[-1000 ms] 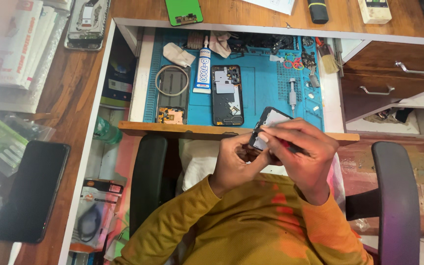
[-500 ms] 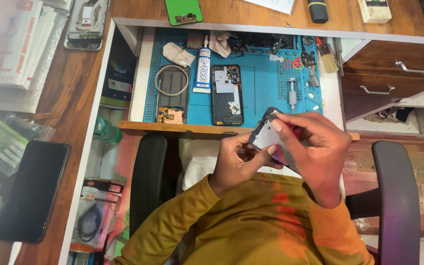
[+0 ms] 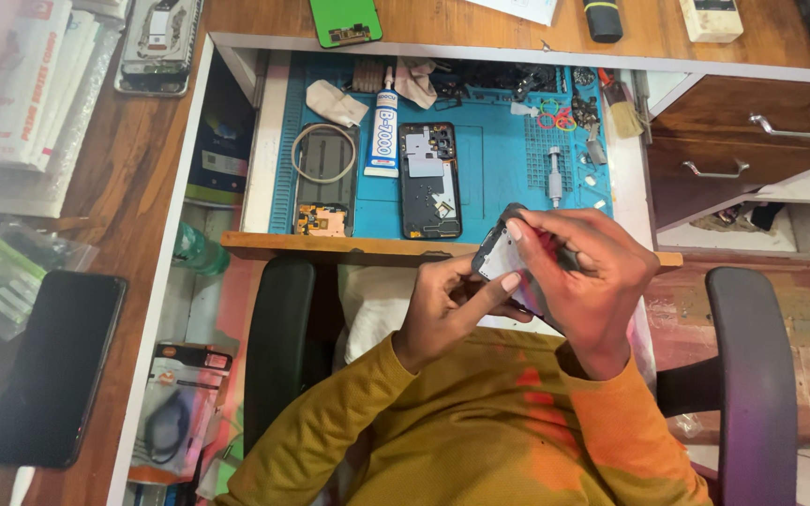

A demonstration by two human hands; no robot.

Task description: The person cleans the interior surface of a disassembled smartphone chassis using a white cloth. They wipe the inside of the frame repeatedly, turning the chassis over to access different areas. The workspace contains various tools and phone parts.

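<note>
- Dark-framed phone part [image 3: 503, 255], pale on the face turned up to me, sits tilted between both my hands, over the front edge of the pull-out tray and above my lap.
- My left hand [image 3: 447, 309] is closed on its lower edge, thumb pressed up against the pale face.
- My right hand [image 3: 583, 281] is wrapped over its top and right side, fingers curled down tight on it.
- Blue work mat [image 3: 499, 201] lies on the tray just beyond my hands.
- On the mat an opened phone [image 3: 429, 180] lies flat, a white glue tube [image 3: 383, 136] just left of it, and another opened phone [image 3: 324, 180] further left.
- A black phone [image 3: 53, 365] lies well apart on the wooden desk [image 3: 133, 178] to my left.
</note>
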